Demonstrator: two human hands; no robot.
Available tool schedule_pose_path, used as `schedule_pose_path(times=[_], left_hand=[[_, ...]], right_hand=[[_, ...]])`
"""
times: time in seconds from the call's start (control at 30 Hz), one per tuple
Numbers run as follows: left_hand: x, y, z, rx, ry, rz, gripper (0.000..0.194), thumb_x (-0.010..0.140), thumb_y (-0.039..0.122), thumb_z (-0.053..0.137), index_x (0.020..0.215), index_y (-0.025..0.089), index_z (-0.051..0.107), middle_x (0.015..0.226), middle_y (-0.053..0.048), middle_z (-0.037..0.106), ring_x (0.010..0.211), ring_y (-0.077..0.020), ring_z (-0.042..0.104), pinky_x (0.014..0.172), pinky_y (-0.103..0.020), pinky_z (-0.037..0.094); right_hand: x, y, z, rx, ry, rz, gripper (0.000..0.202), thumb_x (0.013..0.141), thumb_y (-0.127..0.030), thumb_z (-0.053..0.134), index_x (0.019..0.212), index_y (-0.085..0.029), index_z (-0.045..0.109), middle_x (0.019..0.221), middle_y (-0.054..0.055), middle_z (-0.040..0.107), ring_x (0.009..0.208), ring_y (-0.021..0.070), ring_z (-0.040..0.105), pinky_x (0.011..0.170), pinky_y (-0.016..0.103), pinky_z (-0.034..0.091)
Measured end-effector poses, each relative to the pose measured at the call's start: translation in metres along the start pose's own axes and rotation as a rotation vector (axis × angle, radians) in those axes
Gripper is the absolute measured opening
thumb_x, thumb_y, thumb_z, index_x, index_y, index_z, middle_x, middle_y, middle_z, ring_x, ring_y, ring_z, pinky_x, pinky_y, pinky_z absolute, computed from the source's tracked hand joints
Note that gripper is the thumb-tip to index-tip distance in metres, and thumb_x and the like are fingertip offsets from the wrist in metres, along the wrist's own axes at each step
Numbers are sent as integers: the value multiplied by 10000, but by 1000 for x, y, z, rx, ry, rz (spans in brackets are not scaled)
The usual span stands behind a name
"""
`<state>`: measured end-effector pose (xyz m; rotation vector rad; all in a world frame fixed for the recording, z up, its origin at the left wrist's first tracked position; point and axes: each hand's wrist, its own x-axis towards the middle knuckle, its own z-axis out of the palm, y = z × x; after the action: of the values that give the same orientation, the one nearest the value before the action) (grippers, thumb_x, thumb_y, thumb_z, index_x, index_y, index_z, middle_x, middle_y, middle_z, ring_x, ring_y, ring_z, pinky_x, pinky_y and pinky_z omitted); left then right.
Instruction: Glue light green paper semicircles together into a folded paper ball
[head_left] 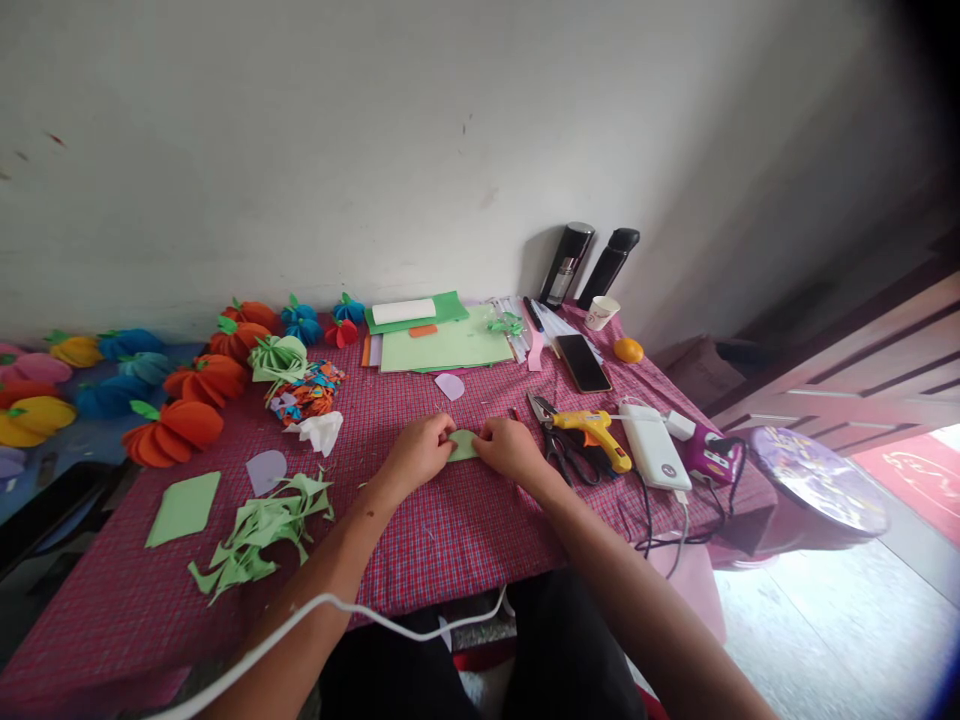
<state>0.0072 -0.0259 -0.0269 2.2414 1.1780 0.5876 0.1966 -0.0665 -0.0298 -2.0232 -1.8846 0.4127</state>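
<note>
Between my two hands, just above or on the checked tablecloth [427,510], is a small light green piece of paper [464,446]. My left hand [421,445] pinches its left end, and my right hand [510,446] pinches the right end. Fingers of both hands are curled, so the paper's edges are partly hidden. Beyond the hands lies a lilac paper cutout [450,386] with a rounded side. Right of my right hand are black-handled scissors [562,452], pliers [541,408] and a yellow glue gun [596,430].
Left stand orange paper pumpkins [180,432], a green one [279,358], green paper scraps [262,530] and a stack of green paper [184,508]. Paper sheets [442,345] lie at the back. A phone [583,363], paper cup [601,312], white power bank [654,446] and cables occupy the right.
</note>
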Motion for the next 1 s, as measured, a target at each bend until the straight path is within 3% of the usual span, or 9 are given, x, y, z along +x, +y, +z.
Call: schedule_pose_path(times=[0.27, 0.37, 0.43, 0.53, 0.63, 0.77, 1.0], left_hand=[[-1, -2, 1, 66, 24, 28, 88, 827, 155, 687, 846, 199, 614, 757, 12, 619, 700, -153, 564, 644, -274, 397], [-3, -5, -4, 57, 65, 104, 56, 873, 145, 612, 878, 192, 641, 862, -30, 654, 804, -178, 609, 732, -303, 477], [-4, -9, -10, 52, 80, 213, 201, 890, 81, 513, 947, 186, 675, 983, -65, 684, 932, -192, 636, 843, -331, 516], [-7, -19, -18, 95, 29, 428, 428, 828, -21, 436, 1071, 188, 720, 1165, -75, 715, 1107, -204, 631, 1002, -381, 510], [-9, -29, -21, 186, -54, 565, 479, 816, -21, 444, 1102, 204, 755, 1249, -53, 723, 1186, -215, 617, 1077, -417, 488], [-12, -34, -20, 265, -136, 576, 506, 838, 12, 455, 1163, 255, 758, 1303, -17, 710, 1212, -202, 618, 1082, -406, 494], [-15, -32, -22, 363, -188, 489, 547, 836, 32, 475, 1223, 319, 735, 1392, 46, 648, 1285, -230, 594, 1112, -452, 469]], right_hand=[[0, -4, -2, -16, -22, 23, 129, 838, -265, 649, 771, -182, 722, 757, 43, 744, 701, 166, 645, 625, 254, 353], [-4, -3, -4, 14, 12, 26, 121, 871, -253, 628, 818, -179, 708, 774, 37, 737, 707, 161, 645, 634, 249, 377], [-9, -2, -5, 18, 90, -7, 138, 916, -242, 585, 891, -176, 704, 837, 47, 742, 757, 167, 654, 681, 250, 415], [-18, 1, -7, -16, 159, -229, 217, 975, -191, 502, 1020, -169, 714, 1022, 87, 748, 946, 190, 657, 865, 284, 461], [-27, 6, -7, -68, 93, -521, 329, 991, -164, 470, 1239, -176, 685, 1305, 104, 687, 1225, 229, 572, 1060, 369, 414], [-35, 13, -8, -165, 1, -617, 427, 1020, -242, 458, 1427, -200, 581, 1495, 89, 560, 1435, 287, 406, 1155, 498, 325], [-45, 13, -11, -193, -38, -586, 457, 1043, -326, 427, 1478, -226, 527, 1541, 77, 510, 1484, 290, 348, 1197, 541, 249]])
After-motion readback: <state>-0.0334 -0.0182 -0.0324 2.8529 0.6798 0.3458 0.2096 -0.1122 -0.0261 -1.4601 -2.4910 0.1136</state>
